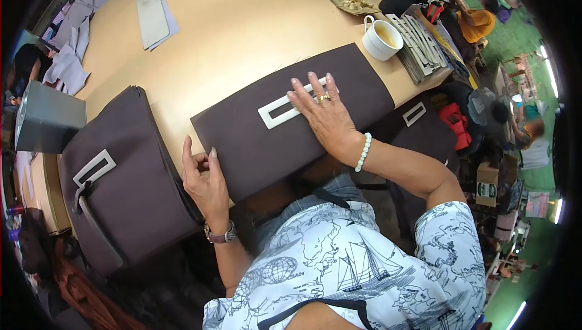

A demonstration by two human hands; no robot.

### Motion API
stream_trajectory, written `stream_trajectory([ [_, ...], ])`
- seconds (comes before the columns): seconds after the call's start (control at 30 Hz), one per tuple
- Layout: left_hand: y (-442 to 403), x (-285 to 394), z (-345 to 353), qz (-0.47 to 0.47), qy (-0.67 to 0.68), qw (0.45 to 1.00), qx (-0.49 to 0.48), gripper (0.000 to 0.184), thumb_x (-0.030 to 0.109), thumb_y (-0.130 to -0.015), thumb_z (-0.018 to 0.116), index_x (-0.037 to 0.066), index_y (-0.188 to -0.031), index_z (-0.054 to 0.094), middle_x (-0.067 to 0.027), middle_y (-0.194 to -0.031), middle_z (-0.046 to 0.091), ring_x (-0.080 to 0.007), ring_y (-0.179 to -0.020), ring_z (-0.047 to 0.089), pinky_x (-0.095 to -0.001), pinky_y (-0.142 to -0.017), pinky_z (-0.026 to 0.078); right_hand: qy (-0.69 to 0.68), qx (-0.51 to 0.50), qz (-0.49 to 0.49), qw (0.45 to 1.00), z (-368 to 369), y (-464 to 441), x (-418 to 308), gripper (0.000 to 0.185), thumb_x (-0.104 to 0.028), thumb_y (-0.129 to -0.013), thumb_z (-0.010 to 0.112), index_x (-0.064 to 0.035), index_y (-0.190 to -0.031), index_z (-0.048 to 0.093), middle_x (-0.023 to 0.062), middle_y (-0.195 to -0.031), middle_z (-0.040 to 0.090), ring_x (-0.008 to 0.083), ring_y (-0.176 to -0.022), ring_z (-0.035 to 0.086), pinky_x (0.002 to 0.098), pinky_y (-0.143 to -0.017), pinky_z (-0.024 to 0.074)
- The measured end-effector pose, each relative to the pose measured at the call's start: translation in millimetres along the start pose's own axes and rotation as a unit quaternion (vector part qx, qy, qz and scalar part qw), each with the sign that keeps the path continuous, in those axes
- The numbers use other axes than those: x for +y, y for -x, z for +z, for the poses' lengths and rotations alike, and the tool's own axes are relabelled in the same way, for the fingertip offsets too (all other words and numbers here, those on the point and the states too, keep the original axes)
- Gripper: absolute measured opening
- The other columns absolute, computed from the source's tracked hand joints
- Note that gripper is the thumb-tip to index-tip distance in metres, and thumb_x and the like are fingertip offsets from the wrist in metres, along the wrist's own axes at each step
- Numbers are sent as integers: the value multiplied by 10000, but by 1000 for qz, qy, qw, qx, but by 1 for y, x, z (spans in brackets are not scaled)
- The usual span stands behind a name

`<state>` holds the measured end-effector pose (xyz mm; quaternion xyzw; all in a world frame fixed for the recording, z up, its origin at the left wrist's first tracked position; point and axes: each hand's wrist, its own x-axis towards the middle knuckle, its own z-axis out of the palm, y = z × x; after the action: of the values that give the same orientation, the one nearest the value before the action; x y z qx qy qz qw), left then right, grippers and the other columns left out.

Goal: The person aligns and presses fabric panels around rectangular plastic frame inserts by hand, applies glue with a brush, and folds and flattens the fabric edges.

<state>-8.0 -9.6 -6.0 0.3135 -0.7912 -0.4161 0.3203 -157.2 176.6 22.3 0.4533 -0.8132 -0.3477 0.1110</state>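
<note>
Single head cam, fisheye-wide. Faces forward and steeply down, close above the wearer's shirt [370,263] and the table [212,33]; room bends in at both sides.

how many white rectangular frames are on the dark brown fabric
3 visible: one frame partly under the right hand, one on the fabric stack at left, one on the fabric at right; others may be hidden.

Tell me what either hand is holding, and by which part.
Nothing is gripped: the right hand lies spread over one end of the white frame; the left hand is open beside the dark fabric.
</note>
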Motion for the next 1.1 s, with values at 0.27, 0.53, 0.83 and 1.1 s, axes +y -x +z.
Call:
stream_trajectory([
  [0.27,14,6,-10,-46,89,995,-19,503,-8,-833,579,14,-1312,429,-44,-724,565,-98,-586,485,-258,-566,432,-10,42,-46,998,-25,-10,-27,592,-305,-888,400,-89,-1423,267,139,-1481,178,386,-1350,183,579,-1078,86],
  [0.53,37,17,-18,90,-57,988,-108,381,30,-763,654,23,-1140,601,-130,-772,536,-252,-662,519,-344,-615,407,-14,83,-70,994,-28,-11,-34,596,-331,-901,381,-90,-1430,250,139,-1490,170,390,-1344,203,608,-1063,91],
  [0.83,44,21,-12,75,-135,983,-96,352,43,-752,657,-8,-1097,611,-152,-760,493,-302,-690,509,-392,-636,396,-464,92,-47,879,1,-22,3,689,46,-769,431,-141,-1414,275,179,-1470,187,436,-1320,222,625,-1029,182],
  [1.1,43,26,-15,72,-139,982,-102,372,29,-754,649,-6,-1120,596,-147,-756,493,-288,-683,510,-372,-637,403,-425,156,171,875,49,17,58,615,-39,-757,482,-48,-1356,340,223,-1389,312,419,-1274,291,612,-975,263],
])
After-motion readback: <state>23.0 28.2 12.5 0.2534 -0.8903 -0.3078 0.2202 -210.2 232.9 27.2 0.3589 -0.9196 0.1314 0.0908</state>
